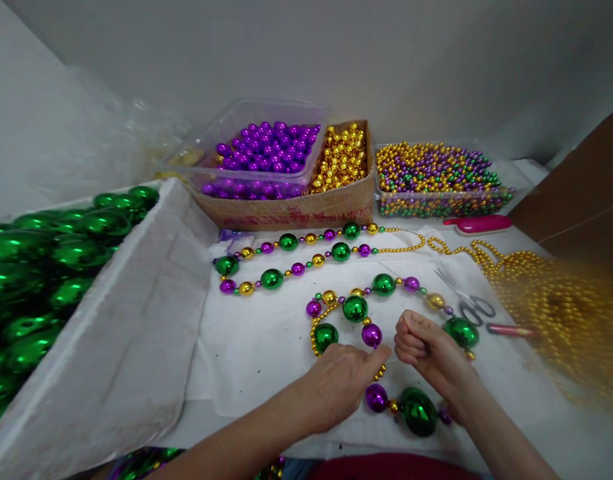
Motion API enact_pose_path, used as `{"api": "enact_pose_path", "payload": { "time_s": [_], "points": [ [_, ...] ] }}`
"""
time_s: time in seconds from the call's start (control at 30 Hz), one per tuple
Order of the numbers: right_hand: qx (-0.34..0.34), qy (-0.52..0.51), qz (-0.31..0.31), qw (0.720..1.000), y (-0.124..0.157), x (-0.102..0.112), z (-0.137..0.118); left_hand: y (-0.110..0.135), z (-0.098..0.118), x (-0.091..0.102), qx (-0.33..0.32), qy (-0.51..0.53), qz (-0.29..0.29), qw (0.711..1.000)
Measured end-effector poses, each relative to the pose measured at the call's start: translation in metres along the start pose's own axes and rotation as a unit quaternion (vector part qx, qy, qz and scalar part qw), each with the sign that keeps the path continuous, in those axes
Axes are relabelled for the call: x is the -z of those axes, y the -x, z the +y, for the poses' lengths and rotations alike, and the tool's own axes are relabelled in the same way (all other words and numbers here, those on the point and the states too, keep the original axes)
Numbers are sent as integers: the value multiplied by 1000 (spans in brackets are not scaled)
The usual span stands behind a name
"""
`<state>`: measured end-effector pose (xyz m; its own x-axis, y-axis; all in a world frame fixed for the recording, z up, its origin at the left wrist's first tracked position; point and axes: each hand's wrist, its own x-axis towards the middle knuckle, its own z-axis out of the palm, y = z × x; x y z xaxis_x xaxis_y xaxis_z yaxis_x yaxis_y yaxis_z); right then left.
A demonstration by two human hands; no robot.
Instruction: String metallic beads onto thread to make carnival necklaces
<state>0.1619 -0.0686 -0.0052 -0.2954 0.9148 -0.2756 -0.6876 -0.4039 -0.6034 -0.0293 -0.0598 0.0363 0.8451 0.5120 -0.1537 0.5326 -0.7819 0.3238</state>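
While the right hand (421, 347) is curled closed, contents hidden, I cannot tell from my remote station how the left hand (344, 377) grips. Bead strand (384, 285): on white cloth (266, 333), curving around the right hand.

Bare forearms (256, 433) here, bare left hand (339, 383), bare right hand (431, 350), and look low: a deep red garment (386, 467) curves across the bottom edge, blue cloth (300, 469) showing just beside it!
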Motion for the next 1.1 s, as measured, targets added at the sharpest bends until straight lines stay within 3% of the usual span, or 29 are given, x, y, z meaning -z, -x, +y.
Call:
{"api": "enact_pose_path", "payload": {
  "time_s": [0.4,0.6,0.67,0.73,0.87,0.93,1.0,1.1],
  "points": [
    [15,50,-4,999,6,4,-18,-14,3,-3,-11,5,-4,1000],
    [14,114,-22,993,10,6,-32,-20,7,12,-50,-20,5,999],
    [40,172,-23,984,10,-4,-54,-31,7,28,-64,-42,18,997],
    [95,264,-17,960,10,-28,-90,-46,4,57,-66,-64,51,994],
    [232,476,-25,848,18,-104,-171,-70,4,140,-59,-90,156,982],
    [299,516,-27,802,24,-134,-194,-70,7,174,-64,-94,195,974],
    [308,532,-43,788,26,-144,-200,-64,10,189,-64,-105,204,971],
    [257,527,-104,803,17,-125,-187,-54,11,179,-55,-134,169,975]
  ]
}}
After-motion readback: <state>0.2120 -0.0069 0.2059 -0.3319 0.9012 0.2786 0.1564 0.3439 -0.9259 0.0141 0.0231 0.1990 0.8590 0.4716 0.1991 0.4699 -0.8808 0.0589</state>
